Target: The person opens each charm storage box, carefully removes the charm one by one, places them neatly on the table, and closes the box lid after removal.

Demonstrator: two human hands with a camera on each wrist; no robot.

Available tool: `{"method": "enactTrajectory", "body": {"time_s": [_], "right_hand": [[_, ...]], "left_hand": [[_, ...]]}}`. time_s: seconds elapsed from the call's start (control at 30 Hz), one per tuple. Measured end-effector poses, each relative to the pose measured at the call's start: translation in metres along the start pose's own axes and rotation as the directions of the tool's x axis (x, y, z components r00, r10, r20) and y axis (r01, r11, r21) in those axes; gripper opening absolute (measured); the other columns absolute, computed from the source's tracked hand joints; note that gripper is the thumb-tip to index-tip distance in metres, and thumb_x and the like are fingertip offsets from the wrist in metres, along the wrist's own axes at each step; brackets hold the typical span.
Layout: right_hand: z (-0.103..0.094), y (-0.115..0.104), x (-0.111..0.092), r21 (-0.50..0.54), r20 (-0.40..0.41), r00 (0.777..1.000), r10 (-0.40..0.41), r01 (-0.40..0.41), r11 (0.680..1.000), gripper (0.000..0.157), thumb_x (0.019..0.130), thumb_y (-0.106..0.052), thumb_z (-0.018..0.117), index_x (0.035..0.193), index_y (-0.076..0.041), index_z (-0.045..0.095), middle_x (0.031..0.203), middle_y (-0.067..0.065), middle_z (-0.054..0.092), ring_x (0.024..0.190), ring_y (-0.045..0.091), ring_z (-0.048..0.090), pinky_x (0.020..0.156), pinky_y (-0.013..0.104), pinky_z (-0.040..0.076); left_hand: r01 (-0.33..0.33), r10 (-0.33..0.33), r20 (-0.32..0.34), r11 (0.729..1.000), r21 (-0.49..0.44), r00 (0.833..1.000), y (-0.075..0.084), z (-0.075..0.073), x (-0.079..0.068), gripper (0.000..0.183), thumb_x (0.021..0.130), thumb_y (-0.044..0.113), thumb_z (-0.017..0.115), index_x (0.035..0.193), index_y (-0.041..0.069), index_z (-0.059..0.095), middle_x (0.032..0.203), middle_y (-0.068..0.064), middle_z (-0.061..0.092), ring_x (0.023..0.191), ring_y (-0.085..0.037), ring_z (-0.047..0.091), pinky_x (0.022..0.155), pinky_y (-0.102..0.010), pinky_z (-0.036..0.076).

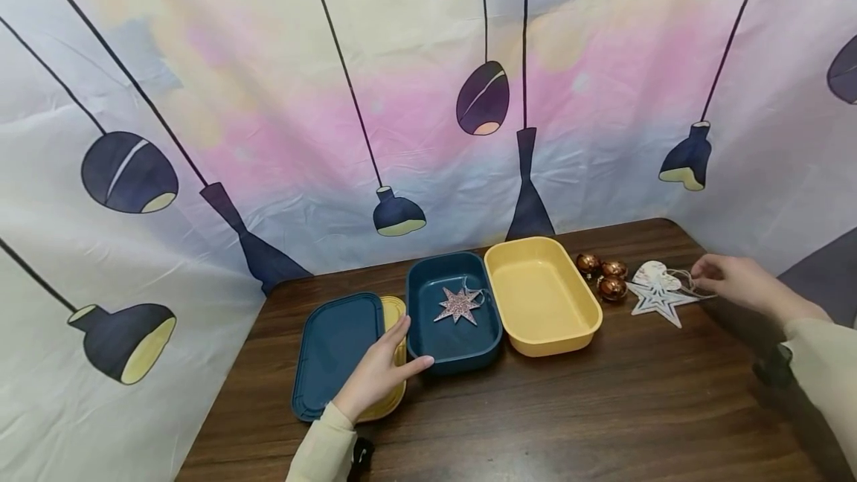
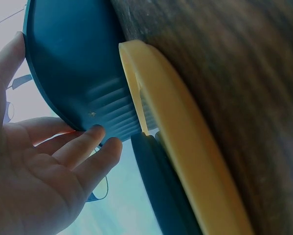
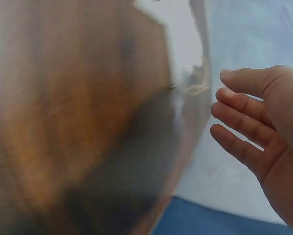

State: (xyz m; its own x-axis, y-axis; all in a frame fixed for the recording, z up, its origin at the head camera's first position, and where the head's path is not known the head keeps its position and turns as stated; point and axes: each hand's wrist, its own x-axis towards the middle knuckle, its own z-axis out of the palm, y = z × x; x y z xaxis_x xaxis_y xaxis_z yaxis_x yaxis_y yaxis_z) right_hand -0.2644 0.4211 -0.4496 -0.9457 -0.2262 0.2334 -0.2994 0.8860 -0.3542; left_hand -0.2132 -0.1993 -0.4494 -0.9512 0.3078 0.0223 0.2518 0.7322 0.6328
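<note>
My left hand rests against a blue container, thumb at its front rim and fingers spread along its left side. In the left wrist view, the fingers touch the blue wall without curling round it. Inside that container lies a pink glitter star with a string. At the right, my right hand is at the string loops of a white heart ornament and a white star ornament. In the right wrist view, its fingers are loosely extended, with nothing between them.
A yellow container stands right beside the blue one. Several shiny brown baubles sit between it and the white ornaments. A blue lid overlaps a yellow lid at the left. A lamp-patterned curtain hangs behind the wooden table.
</note>
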Motion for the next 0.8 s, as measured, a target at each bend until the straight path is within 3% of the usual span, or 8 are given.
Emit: {"method": "enactTrajectory", "body": {"time_s": [0.17, 0.37, 0.8], "right_hand": [[-0.012, -0.017, 0.019, 0.063, 0.001, 1.000, 0.014, -0.014, 0.998, 0.013, 0.096, -0.008, 0.067, 0.103, 0.002, 0.065, 0.092, 0.010, 0.071, 0.084, 0.026, 0.064, 0.069, 0.041, 0.051], [-0.020, -0.044, 0.049, 0.032, 0.013, 0.997, -0.073, 0.073, 0.997, 0.017, 0.097, -0.009, 0.065, 0.108, 0.005, 0.066, 0.095, 0.012, 0.072, 0.088, 0.033, 0.068, 0.077, 0.050, 0.054], [-0.011, -0.119, 0.118, 0.094, 0.083, 0.976, -0.199, 0.191, 0.977, 0.026, 0.098, -0.013, 0.066, 0.116, 0.006, 0.066, 0.100, 0.014, 0.071, 0.092, 0.033, 0.067, 0.079, 0.050, 0.056]], "left_hand": [[-0.009, 0.009, -0.003, 1.000, 0.005, 1.000, 0.000, -0.001, -0.001, 0.094, 0.090, 0.056, 0.070, 0.160, 0.009, 0.028, 0.166, -0.011, 0.020, 0.150, -0.037, 0.024, 0.114, -0.061, 0.030], [-0.021, 0.021, 0.001, 1.000, 0.007, 1.000, 0.001, 0.000, -0.002, 0.097, 0.088, 0.060, 0.069, 0.160, 0.009, 0.028, 0.166, -0.011, 0.020, 0.150, -0.036, 0.023, 0.115, -0.061, 0.029], [-0.025, 0.025, -0.001, 1.000, 0.017, 1.000, 0.003, 0.000, -0.003, 0.097, 0.088, 0.062, 0.068, 0.159, 0.008, 0.029, 0.166, -0.011, 0.021, 0.150, -0.036, 0.025, 0.114, -0.060, 0.030]]}}
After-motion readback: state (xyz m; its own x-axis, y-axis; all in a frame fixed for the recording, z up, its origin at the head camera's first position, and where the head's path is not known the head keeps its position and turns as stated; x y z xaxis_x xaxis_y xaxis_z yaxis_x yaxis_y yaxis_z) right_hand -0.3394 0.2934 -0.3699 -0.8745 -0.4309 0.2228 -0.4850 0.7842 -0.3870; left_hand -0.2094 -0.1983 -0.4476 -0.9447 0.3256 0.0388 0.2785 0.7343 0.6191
